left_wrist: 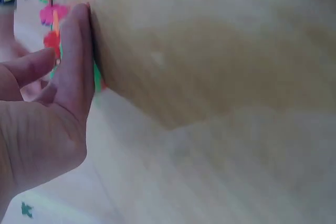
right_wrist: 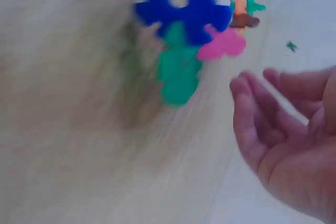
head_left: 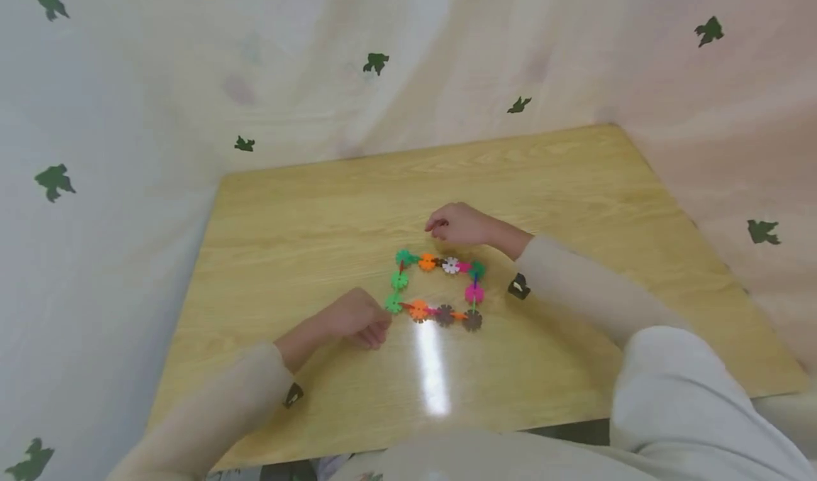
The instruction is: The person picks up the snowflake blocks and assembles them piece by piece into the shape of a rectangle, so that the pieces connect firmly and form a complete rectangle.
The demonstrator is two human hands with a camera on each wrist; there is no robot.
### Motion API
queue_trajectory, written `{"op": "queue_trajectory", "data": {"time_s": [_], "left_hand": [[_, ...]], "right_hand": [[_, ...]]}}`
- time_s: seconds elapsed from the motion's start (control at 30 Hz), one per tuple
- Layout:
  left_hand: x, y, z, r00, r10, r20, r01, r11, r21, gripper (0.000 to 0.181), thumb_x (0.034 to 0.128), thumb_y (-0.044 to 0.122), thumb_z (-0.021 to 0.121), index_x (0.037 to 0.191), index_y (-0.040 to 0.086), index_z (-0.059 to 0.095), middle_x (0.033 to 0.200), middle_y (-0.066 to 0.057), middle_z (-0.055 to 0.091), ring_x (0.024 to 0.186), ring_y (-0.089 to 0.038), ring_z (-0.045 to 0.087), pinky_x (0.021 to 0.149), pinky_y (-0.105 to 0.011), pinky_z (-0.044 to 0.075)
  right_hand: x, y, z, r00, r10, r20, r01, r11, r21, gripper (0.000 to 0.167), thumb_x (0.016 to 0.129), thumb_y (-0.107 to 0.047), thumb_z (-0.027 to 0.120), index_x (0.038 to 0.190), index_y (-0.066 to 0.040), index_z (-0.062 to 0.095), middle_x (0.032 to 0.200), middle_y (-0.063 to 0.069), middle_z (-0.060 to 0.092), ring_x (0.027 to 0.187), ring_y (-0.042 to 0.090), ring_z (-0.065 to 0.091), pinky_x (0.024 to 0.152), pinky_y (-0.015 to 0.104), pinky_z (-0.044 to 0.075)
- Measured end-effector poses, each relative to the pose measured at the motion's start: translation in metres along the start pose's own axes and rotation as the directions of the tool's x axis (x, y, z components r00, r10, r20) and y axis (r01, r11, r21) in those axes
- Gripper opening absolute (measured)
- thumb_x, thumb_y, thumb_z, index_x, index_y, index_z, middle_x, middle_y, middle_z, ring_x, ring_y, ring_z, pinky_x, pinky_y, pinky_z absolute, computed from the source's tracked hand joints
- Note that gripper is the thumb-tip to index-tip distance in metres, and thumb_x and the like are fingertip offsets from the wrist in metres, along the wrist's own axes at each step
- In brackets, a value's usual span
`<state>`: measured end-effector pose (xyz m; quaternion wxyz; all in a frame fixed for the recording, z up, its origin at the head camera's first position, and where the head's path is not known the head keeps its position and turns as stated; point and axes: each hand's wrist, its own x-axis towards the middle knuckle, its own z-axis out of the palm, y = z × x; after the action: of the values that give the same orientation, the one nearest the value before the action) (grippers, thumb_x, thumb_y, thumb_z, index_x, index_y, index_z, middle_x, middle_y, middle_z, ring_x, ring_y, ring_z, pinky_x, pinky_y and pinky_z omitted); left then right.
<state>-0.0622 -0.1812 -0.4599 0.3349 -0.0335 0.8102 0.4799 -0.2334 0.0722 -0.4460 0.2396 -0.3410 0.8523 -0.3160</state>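
Notched plastic snowflake discs (head_left: 399, 280) join into a rectangular ring on the table; some lie flat, others stand on edge between them. My left hand (head_left: 357, 318) is beside the ring's near left corner, close to a light green disc (head_left: 392, 303). In the left wrist view its fingers (left_wrist: 79, 66) look fairly straight; whether they touch the disc is unclear. Beyond the ring's far right side, my right hand (head_left: 461, 223) hovers with loosely curled fingers and holds nothing. The right wrist view has a blue disc (right_wrist: 155, 3) and a dark green disc (right_wrist: 181, 77) apart from that hand.
The wooden table (head_left: 287, 233) extends around the ring, with a bright reflection in front of it. A pale curtain (head_left: 287, 55) with dark green leaf-like shapes hangs behind and at both sides. The table's near edge meets the person's body.
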Motion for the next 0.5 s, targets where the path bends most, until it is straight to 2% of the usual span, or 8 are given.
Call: {"op": "queue_trajectory", "data": {"time_s": [0.03,0.1,0.13,0.2,0.3,0.37,0.5], "left_hand": [[0.002,0.001,-0.005,1.000,0.006,-0.029,-0.005,1.000,0.006,0.026,0.0990,0.018,0.061,0.090,-0.004,0.072,0.081,-0.014,0.072,0.072,-0.026,0.072,0.065,-0.036,0.066],[0.009,0.004,-0.019,0.994,0.016,-0.106,-0.014,1.000,0.012,0.024,0.0994,0.017,0.059,0.098,-0.004,0.071,0.087,-0.014,0.072,0.076,-0.025,0.071,0.067,-0.035,0.066],[0.014,0.005,-0.027,0.990,0.019,-0.136,-0.018,1.000,0.003,0.024,0.1002,0.016,0.058,0.104,-0.004,0.070,0.091,-0.015,0.071,0.079,-0.025,0.071,0.069,-0.035,0.066],[0.023,0.010,-0.040,0.984,0.030,-0.178,-0.031,0.999,-0.005,0.027,0.1013,0.015,0.057,0.116,-0.005,0.065,0.100,-0.017,0.070,0.084,-0.027,0.070,0.071,-0.036,0.066],[0.032,0.014,-0.052,0.978,0.033,-0.207,-0.044,0.998,-0.046,0.035,0.1028,0.015,0.056,0.131,-0.005,0.057,0.111,-0.020,0.069,0.089,-0.029,0.071,0.074,-0.037,0.066],[0.036,0.014,-0.056,0.976,0.027,-0.216,-0.043,0.997,-0.069,0.038,0.1032,0.015,0.056,0.136,-0.004,0.055,0.114,-0.021,0.068,0.087,-0.029,0.071,0.074,-0.038,0.066],[0.042,0.009,-0.056,0.970,0.009,-0.241,-0.033,0.995,-0.094,0.037,0.1030,0.015,0.057,0.135,-0.004,0.057,0.110,-0.021,0.070,0.079,-0.025,0.072,0.070,-0.037,0.066]], "right_hand": [[-0.013,0.005,-0.002,0.998,0.055,-0.043,-0.054,0.998,0.024,0.027,0.103,-0.006,0.049,0.121,0.004,0.067,0.104,0.014,0.072,0.090,0.024,0.067,0.072,0.031,0.058],[-0.037,0.015,-0.002,0.980,0.177,-0.097,-0.169,0.982,0.082,0.028,0.103,-0.005,0.047,0.121,0.005,0.065,0.094,0.014,0.072,0.078,0.023,0.067,0.064,0.030,0.058],[-0.048,0.019,0.000,0.968,0.233,-0.096,-0.221,0.968,0.122,0.029,0.101,-0.004,0.046,0.122,0.006,0.062,0.090,0.015,0.071,0.074,0.022,0.067,0.062,0.030,0.058],[-0.064,0.025,0.008,0.946,0.320,-0.046,-0.303,0.926,0.224,0.032,0.099,-0.002,0.046,0.129,0.007,0.055,0.086,0.016,0.068,0.068,0.022,0.067,0.062,0.030,0.061],[-0.070,0.024,0.021,0.935,0.352,0.045,-0.344,0.868,0.359,0.038,0.099,-0.001,0.046,0.137,0.006,0.047,0.088,0.017,0.067,0.069,0.024,0.070,0.065,0.033,0.065],[-0.069,0.020,0.029,0.936,0.347,0.063,-0.340,0.840,0.422,0.037,0.100,-0.002,0.047,0.137,0.005,0.048,0.089,0.019,0.067,0.068,0.025,0.070,0.064,0.034,0.065],[-0.062,0.014,0.038,0.939,0.341,0.048,-0.324,0.828,0.459,0.025,0.102,-0.004,0.051,0.124,0.005,0.057,0.085,0.018,0.069,0.063,0.022,0.069,0.058,0.030,0.064]]}}
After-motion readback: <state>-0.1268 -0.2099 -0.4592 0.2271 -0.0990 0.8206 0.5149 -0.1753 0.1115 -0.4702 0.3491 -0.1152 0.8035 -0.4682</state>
